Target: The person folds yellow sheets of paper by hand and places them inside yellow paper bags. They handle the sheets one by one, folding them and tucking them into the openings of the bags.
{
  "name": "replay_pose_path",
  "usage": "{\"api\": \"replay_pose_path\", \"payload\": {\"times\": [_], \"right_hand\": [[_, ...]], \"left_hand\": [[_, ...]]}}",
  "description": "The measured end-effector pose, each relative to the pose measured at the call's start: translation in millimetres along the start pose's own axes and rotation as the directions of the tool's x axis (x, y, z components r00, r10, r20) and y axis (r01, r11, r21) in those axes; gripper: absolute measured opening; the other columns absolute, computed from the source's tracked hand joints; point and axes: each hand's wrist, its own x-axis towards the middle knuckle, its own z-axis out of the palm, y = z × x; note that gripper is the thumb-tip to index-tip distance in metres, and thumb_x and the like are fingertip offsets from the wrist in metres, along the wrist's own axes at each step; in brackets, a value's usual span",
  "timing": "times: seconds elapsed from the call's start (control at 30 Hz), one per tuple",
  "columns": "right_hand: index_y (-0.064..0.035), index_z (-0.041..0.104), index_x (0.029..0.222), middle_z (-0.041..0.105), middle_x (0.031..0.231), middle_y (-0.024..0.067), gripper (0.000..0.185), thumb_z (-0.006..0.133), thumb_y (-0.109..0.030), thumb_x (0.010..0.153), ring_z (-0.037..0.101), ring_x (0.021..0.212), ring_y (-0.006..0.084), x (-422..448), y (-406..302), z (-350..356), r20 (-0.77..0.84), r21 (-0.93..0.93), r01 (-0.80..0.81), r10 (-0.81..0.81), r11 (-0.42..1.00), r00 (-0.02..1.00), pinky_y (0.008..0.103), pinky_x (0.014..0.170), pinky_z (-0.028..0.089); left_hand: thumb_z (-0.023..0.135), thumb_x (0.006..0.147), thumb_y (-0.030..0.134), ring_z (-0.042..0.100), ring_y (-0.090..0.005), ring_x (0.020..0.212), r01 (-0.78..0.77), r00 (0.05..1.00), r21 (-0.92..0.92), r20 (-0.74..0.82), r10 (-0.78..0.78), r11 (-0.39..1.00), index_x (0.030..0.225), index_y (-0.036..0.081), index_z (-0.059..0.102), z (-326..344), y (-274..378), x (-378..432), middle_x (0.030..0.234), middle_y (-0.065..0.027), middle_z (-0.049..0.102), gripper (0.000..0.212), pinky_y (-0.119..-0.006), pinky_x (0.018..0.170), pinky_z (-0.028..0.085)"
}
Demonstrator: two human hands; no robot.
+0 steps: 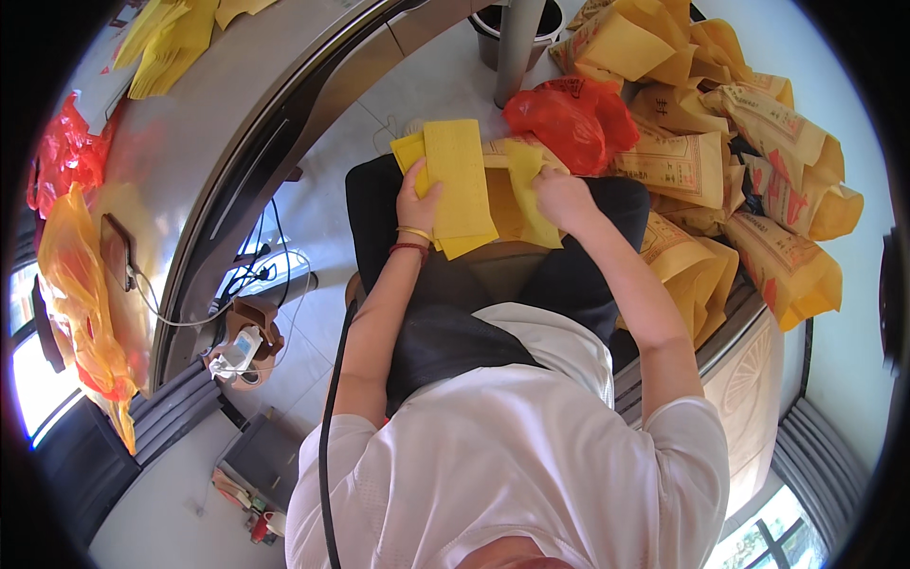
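My left hand [419, 199] grips a stack of yellow paper sheets [458, 181] above my lap, its edges fanned out of line. In my right hand [565, 199] is a single curved yellow sheet [525, 188], pinched at its right edge and apart from the stack. Beneath the two, on my thighs, lies a brown paper bag [506, 206], mostly hidden by the sheets. Just beyond my right hand sits a crumpled red plastic bag [572, 121].
Several filled brown paper bags [675, 171] bearing writing are heaped at the right. A table [284, 78] curves along the left, with a phone [117, 249], an orange plastic bag [82, 284] and more yellow paper [170, 50]. A table leg [515, 57] stands before a bin [490, 43].
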Motion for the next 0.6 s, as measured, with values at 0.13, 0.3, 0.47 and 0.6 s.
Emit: {"api": "replay_pose_path", "payload": {"times": [0.13,0.3,0.47,0.6], "right_hand": [[-0.0023,0.061,0.082,0.055,0.094,0.0114,0.016,0.051,-0.011,0.074,0.056,0.09,0.0245,16,-14,47,0.04,-0.115,0.174,-0.171,0.978,0.984,0.034,0.065,0.05],[-0.002,0.063,0.089,0.053,0.102,0.0126,0.02,0.05,-0.012,0.078,0.055,0.092,0.0256,57,-12,79,0.31,-0.135,-0.032,0.073,0.99,0.948,0.0364,0.065,0.051],[-0.0004,0.058,0.107,0.049,0.113,0.0159,0.031,0.049,-0.015,0.082,0.052,0.098,0.0311,57,-14,81,0.4,-0.5,0.105,0.122,0.859,0.908,0.0458,0.062,0.051],[-0.001,0.058,0.107,0.053,0.109,0.0165,0.03,0.048,-0.015,0.082,0.056,0.094,0.0287,51,-14,86,0.384,-0.493,-0.022,0.24,0.869,0.892,0.0434,0.064,0.052]], "left_hand": [[0.058,0.079,0.0,0.054,-0.0156,0.098,0.079,0.997,-0.028,0.015,-0.078,0.997,0.119,0.005,0.05,-9,-3,4,0.11,-0.0077,0.054,0.041,-0.026,0.085,0.045],[0.058,0.08,0.001,0.054,-0.0153,0.097,0.059,0.998,-0.156,-0.01,-0.061,0.986,0.121,0.004,0.047,-11,-3,6,0.111,-0.0083,0.054,0.043,-0.026,0.084,0.045],[0.059,0.079,0.0,0.052,-0.0158,0.099,0.086,0.994,-0.33,-0.031,-0.102,0.94,0.119,0.004,0.047,-14,-3,6,0.112,-0.0068,0.052,0.042,-0.027,0.085,0.044],[0.058,0.079,-0.002,0.052,-0.0158,0.099,0.059,0.997,-0.323,-0.035,-0.074,0.945,0.119,0.004,0.047,-14,-3,5,0.113,-0.0068,0.052,0.043,-0.027,0.086,0.044]]}}
